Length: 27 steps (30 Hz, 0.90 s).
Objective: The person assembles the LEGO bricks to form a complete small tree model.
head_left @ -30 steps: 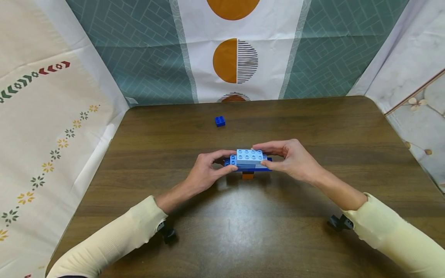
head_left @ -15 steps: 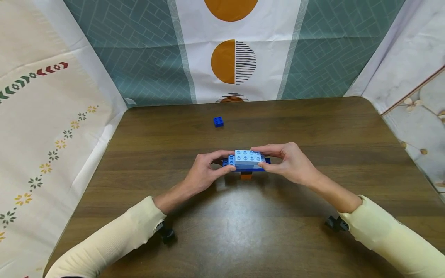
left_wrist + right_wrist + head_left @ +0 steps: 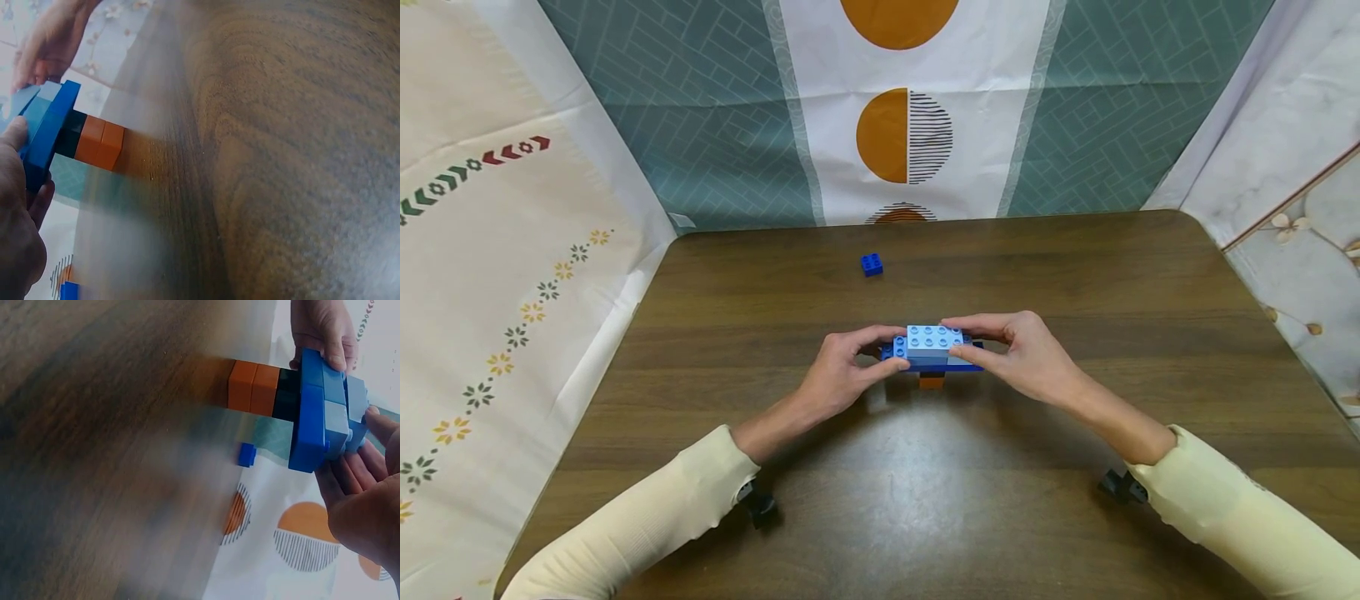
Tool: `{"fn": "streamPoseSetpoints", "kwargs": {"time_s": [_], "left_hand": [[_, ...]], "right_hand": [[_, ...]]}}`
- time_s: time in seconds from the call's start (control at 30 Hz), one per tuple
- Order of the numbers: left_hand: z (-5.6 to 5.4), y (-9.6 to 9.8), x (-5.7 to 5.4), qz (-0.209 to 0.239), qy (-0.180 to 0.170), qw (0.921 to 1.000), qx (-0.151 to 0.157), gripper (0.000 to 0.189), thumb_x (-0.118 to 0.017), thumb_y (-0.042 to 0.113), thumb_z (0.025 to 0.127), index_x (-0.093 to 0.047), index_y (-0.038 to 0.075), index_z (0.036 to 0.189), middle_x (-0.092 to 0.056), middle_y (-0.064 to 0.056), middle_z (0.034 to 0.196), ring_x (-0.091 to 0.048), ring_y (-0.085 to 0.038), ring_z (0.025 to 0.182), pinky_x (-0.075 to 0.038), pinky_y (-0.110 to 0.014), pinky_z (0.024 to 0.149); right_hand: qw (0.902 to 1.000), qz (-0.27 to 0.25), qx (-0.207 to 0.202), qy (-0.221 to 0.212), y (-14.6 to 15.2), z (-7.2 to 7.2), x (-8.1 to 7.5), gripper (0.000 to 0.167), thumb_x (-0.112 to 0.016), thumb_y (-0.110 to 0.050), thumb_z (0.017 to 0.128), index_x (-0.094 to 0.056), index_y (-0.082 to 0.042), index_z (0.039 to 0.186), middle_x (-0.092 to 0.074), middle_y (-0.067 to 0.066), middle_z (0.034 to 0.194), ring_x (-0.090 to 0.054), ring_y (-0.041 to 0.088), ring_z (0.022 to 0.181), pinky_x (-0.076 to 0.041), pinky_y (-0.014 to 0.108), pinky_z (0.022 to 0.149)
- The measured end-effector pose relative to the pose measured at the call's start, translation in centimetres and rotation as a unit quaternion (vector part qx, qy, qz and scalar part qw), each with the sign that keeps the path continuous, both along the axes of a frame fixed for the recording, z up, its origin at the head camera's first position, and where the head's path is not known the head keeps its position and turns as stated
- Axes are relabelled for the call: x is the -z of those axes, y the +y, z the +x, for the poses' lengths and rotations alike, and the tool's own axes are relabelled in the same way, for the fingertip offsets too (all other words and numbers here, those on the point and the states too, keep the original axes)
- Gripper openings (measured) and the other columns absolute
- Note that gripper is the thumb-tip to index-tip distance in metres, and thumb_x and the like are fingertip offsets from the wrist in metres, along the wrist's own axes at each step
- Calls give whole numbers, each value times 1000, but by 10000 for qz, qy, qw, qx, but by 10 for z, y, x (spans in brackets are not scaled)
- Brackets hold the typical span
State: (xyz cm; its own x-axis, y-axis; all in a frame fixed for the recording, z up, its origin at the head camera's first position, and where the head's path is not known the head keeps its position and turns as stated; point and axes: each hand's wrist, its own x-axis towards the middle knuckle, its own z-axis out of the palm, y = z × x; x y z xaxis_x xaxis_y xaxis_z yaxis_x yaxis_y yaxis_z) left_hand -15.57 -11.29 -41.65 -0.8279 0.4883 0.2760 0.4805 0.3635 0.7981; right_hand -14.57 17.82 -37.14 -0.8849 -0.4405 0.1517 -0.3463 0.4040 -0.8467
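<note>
A tower of toy building bricks stands upright mid-table. Its base is orange bricks [image 3: 242, 387], under a dark brick [image 3: 286, 394] and a long dark blue brick [image 3: 307, 425]. Above these sits a layer of paler blue bricks [image 3: 335, 422], topped by a light blue brick [image 3: 928, 342] with studs up. My left hand [image 3: 840, 372] grips the tower's left end, thumb in front and fingers behind. At the other end, my right hand [image 3: 1036, 357] pinches the light blue top brick between thumb and fingers. In the right wrist view, that brick sits at a slight angle to the layer below.
A loose small blue brick [image 3: 872, 265] lies on the wooden table [image 3: 760, 283] beyond the tower. Patterned cloths hang behind the table [image 3: 700, 150] and at both sides.
My right thumb has slid a little leftward along the front of the light blue brick. The left hand keeps its grip. The head view shifts slightly.
</note>
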Motion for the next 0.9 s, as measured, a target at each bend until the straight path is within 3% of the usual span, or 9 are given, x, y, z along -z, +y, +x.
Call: {"fn": "streamPoseSetpoints", "kwargs": {"time_s": [0.13, 0.37, 0.5, 0.6, 0.73, 0.9], "left_hand": [[0, 0, 0, 7, -18, 10000, 9, 44, -80, 21, 98, -69, 11, 139, -72, -6, 132, -70, -17, 107, -60, -40, 94], [-1, 0, -2, -83, 38, 9999, 50, 44, -80, 22, 98, -69, 10, 139, -72, -7, 132, -70, -18, 107, -60, -42, 94], [-2, 0, -5, -148, 196, 9996, 119, 48, -80, 24, 98, -66, 10, 142, -71, -6, 135, -70, -18, 109, -60, -47, 94], [-4, 2, -11, 95, 361, 9991, 200, 51, -81, 20, 97, -64, 10, 144, -71, -5, 136, -69, -18, 115, -59, -48, 96], [-7, 6, -21, 398, 592, 9970, 286, 47, -82, 16, 97, -67, 8, 140, -72, -2, 135, -70, -18, 118, -59, -41, 97], [-7, 9, -27, 359, 636, 9969, 285, 35, -81, 17, 97, -74, 10, 131, -76, -1, 126, -72, -15, 108, -61, -39, 92]], "right_hand": [[9999, -27, 110, 24, -2, 1, 1, 38, -83, -16, 95, -77, -12, 132, -74, 6, 129, -71, 22, 105, -62, 34, 88], [9998, -120, 72, 104, -1, 0, 2, 37, -84, -13, 93, -77, -10, 130, -75, 7, 128, -73, 22, 108, -59, 22, 87], [9999, -128, 28, 107, 0, -1, 3, 37, -84, -13, 93, -77, -10, 129, -75, 7, 127, -73, 22, 107, -59, 23, 87], [9998, -138, 10, 110, 0, -1, 4, 37, -84, -14, 93, -77, -10, 130, -75, 7, 127, -73, 22, 106, -60, 23, 86], [9998, -141, 6, 142, 0, -2, 5, 37, -84, -14, 94, -77, -10, 130, -76, 7, 126, -73, 21, 106, -60, 23, 87], [9997, -175, -11, 149, 0, -1, 5, 37, -84, -13, 94, -77, -9, 130, -76, 6, 125, -74, 20, 106, -61, 26, 86]]}}
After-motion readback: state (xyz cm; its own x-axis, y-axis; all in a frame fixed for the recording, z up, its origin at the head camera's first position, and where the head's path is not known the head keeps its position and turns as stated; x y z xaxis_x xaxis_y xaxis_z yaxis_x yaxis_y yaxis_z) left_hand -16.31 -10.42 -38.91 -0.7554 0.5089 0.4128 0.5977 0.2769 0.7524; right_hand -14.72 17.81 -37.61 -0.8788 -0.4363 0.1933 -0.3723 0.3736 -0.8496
